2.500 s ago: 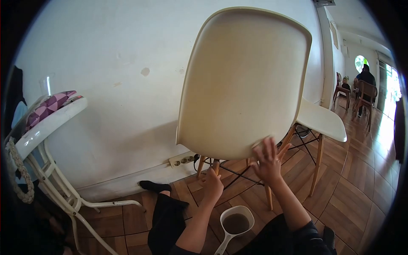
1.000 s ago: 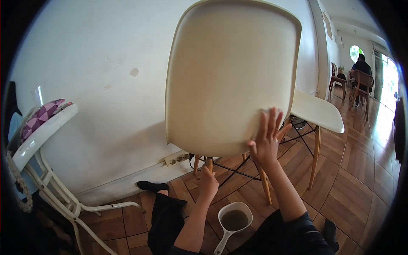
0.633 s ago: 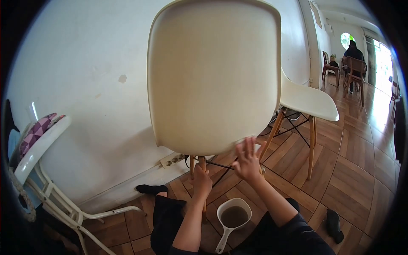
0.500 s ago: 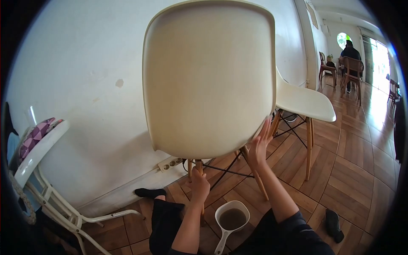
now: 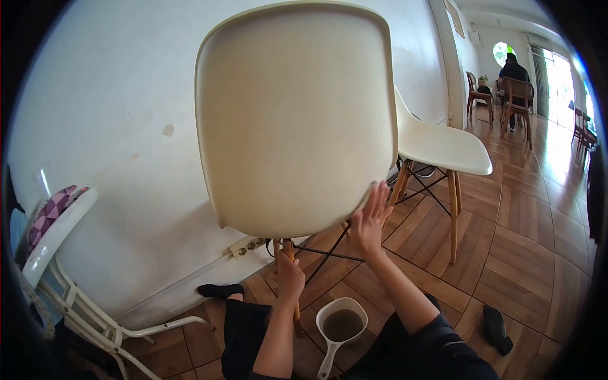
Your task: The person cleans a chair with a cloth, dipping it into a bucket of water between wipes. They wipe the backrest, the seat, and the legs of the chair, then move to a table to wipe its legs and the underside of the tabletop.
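A cream plastic chair (image 5: 297,120) stands right in front of me with the outer side of its backrest towards me. My left hand (image 5: 291,275) is wrapped round one of its wooden legs (image 5: 297,313), just under the shell. Against the lower right edge of the shell lies my right hand (image 5: 370,221), fingers stretched out. Whether anything is under that palm is hidden. On the floor between my legs sits a white dipper (image 5: 329,360) with murky liquid (image 5: 342,325) in it, its handle pointing at me.
A second cream chair (image 5: 443,149) stands behind on the right. At left is a white metal-framed chair (image 5: 95,316) with a purple patterned item (image 5: 52,215) on it. A power strip (image 5: 247,247) lies by the wall. Far back, a person (image 5: 513,71) sits on a brown chair (image 5: 518,101).
My right hand has slid slightly down and left along the shell's edge. The whole view has shifted a little; my left hand still grips the chair leg.
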A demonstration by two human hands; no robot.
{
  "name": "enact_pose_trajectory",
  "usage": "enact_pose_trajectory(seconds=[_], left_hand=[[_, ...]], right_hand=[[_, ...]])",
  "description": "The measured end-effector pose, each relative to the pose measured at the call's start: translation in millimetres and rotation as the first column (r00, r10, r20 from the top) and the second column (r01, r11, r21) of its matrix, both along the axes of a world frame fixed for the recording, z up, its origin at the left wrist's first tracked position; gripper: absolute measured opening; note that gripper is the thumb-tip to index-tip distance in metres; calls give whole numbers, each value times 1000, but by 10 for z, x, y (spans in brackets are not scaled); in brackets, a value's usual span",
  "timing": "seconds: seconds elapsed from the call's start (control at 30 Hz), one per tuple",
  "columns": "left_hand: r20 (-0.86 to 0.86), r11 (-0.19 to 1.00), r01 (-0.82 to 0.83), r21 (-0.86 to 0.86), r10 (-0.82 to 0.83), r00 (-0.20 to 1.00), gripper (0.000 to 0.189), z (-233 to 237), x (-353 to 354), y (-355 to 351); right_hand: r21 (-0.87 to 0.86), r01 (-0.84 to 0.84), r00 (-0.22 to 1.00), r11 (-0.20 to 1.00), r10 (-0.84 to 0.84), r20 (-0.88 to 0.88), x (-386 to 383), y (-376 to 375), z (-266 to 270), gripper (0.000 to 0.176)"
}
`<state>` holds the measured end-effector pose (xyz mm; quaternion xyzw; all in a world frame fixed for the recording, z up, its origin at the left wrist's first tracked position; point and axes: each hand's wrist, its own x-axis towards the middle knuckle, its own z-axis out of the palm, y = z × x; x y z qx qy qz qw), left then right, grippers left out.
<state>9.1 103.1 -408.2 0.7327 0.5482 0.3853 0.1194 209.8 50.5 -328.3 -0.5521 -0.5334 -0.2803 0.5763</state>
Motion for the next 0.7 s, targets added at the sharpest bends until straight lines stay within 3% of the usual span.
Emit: enact_pose_trajectory(seconds=[0.07, 0.2, 0.27, 0.37, 0.43, 0.6, 0.7], left_hand=[[-17, 1000, 5, -7, -5, 1000, 40, 5, -10, -15], [-87, 997, -19, -72, 13, 996, 40, 155, 8, -110], [-91, 997, -25, -75, 18, 996, 40, 132, 6, -82], [-120, 997, -31, -66, 23, 993, 40, 53, -11, -38], [-140, 998, -33, -52, 26, 990, 40, 11, -29, -8], [-57, 990, 24, 137, -17, 998, 38, -126, -35, 67], [-1, 995, 58, 83, -58, 998, 37, -132, -41, 94]], right_hand=[[6, -22, 960, 1000, 22, -279, 115, 5, 256, 75], [36, 12, 973, 999, -4, -229, 131, -126, 965, 78], [147, 58, 997, 987, -50, -59, 101, -133, 1306, 79], [254, 78, 996, 964, -88, 28, 41, -173, 1787, 79], [271, 82, 996, 959, -89, 13, 75, -164, 1984, 78], [242, 134, 990, 961, -121, -70, 181, -130, 1838, 73], [224, 148, 980, 963, -113, -162, 330, 2, 1545, 69]])
